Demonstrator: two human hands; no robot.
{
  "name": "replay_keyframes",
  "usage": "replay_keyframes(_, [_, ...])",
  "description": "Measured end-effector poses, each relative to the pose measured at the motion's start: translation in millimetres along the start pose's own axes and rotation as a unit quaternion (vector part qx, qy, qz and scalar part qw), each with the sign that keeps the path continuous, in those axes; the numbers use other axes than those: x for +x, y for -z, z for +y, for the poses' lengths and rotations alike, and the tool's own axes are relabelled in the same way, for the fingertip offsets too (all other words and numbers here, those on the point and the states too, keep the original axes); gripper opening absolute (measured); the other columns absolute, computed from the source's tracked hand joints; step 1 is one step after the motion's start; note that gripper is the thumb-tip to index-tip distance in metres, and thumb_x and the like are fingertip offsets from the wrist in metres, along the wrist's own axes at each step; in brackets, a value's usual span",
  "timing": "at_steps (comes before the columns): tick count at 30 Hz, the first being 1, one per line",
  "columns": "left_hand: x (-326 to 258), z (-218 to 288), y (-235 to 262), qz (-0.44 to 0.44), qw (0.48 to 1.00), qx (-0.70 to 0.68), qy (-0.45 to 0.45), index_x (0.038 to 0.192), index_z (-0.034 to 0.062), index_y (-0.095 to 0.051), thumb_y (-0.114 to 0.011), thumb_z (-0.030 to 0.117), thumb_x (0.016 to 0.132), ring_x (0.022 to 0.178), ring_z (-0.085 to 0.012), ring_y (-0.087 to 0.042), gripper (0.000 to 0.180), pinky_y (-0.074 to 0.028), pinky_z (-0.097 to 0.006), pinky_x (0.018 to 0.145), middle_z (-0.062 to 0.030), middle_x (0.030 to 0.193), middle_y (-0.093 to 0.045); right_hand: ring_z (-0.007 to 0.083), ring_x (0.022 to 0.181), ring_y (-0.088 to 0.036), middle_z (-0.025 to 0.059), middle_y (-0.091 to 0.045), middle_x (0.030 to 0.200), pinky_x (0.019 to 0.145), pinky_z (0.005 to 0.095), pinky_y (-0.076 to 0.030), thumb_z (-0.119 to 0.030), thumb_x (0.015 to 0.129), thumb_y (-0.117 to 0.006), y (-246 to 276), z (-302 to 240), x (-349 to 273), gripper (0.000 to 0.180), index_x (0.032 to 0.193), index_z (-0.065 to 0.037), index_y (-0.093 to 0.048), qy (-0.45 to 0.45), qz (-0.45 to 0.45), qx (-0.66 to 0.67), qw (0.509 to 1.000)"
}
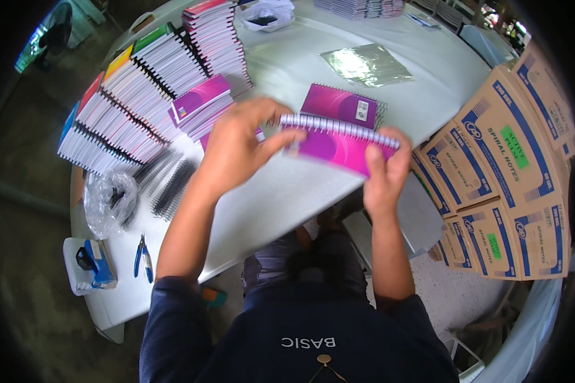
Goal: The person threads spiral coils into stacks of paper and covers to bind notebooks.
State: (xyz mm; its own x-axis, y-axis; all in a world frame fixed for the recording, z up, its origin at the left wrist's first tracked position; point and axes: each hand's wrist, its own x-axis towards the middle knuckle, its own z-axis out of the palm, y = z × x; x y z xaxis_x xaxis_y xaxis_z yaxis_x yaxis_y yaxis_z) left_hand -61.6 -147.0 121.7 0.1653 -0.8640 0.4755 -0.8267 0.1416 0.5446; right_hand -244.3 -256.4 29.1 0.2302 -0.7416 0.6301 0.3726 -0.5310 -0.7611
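A small pink-purple spiral notebook (338,148) is held up above the table, its coil edge on top and slightly tilted. Its right end is gripped by my right hand (388,171), thumb on the cover. At the coil's left end, my left hand (239,137) has its thumb over the cover and its fingers curled round the corner, a little blurred. Just behind lies a stack of similar notebooks (338,103) with coils along the edge. Left of my left hand, another stack of purple notebooks (201,99) leans against the larger piles.
Tall rows of bound notebooks (131,96) fill the table's left. Loose black coils (172,188), a clear plastic bag (110,203), blue-handled pliers (143,258) and a white tray (76,281) lie nearer. Behind is a clear plastic sheet (367,64); cardboard boxes (492,137) stand right.
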Motion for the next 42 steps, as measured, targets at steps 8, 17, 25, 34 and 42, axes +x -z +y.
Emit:
replay_keyframes(8, [43.4, -91.1, -94.1, 0.094, 0.987, 0.042, -0.123, 0.097, 0.0026, -0.063, -0.074, 0.028, 0.075, 0.098, -0.0321, -0.06, 0.035, -0.047, -0.039, 0.084, -0.0153, 0.102, -0.065, 0.0293, 0.131, -0.037, 0.0183, -0.048, 0.132, 0.108, 0.0361, -0.027, 0.003, 0.079, -0.05, 43.1, 52.1, 49.0, 0.048, 0.127, 0.001, -0.047, -0.017, -0.199, -0.177, 0.964])
replay_keyframes(17, [32.1, -83.4, -115.6, 0.226, 0.92, -0.266, 0.181, 0.104, 0.0011, -0.059, -0.07, 0.02, 0.083, 0.09, -0.0177, -0.058, 0.031, -0.046, -0.03, 0.078, -0.0096, 0.096, -0.064, 0.0313, 0.131, -0.036, 0.0255, -0.037, 0.14, 0.106, 0.0338, -0.029, -0.027, 0.098, -0.039, 6.9, 62.7, 15.5, 0.053, 0.141, 0.002, -0.027, -0.098, -0.002, -0.168, 0.981])
replay_keyframes(25, [-79.5, -119.2, -38.4, 0.073, 0.914, 0.395, 0.058, 0.108, 0.0043, -0.062, -0.064, 0.021, 0.082, 0.1, -0.0309, -0.06, 0.031, -0.049, -0.038, 0.083, -0.0134, 0.112, -0.063, 0.0294, 0.12, -0.046, 0.0199, -0.05, 0.13, 0.104, 0.0392, -0.031, -0.01, 0.091, -0.047, -5.8, 33.5, -50.8, 0.044, 0.131, 0.007, -0.04, 0.044, 0.056, -0.107, 0.992])
replay_keyframes(34, [-128.4, 1.7, -34.8, 0.163, 0.887, -0.318, 0.291, 0.108, -0.0036, -0.061, -0.055, 0.012, 0.093, 0.088, -0.0106, -0.059, 0.022, -0.046, -0.026, 0.08, -0.0077, 0.093, -0.065, 0.0381, 0.123, -0.043, 0.0168, -0.045, 0.135, 0.102, 0.0529, -0.031, -0.01, 0.076, -0.067, -90.7, 9.8, -100.9, 0.057, 0.128, -0.001, -0.046, 0.15, -0.212, -0.194, 0.946])
replay_keyframes(42, [-165.0, -183.3, 48.0, 0.051, 0.831, 0.376, 0.406, 0.103, 0.0082, -0.065, -0.059, 0.039, 0.084, 0.102, -0.0311, -0.055, 0.036, -0.045, -0.039, 0.083, -0.0129, 0.113, -0.059, 0.0124, 0.095, -0.058, 0.0125, -0.064, 0.105, 0.084, 0.0271, -0.046, -0.006, 0.086, -0.061, -72.2, 31.3, -65.9, 0.027, 0.112, 0.001, -0.06, -0.256, -0.307, 0.064, 0.915])
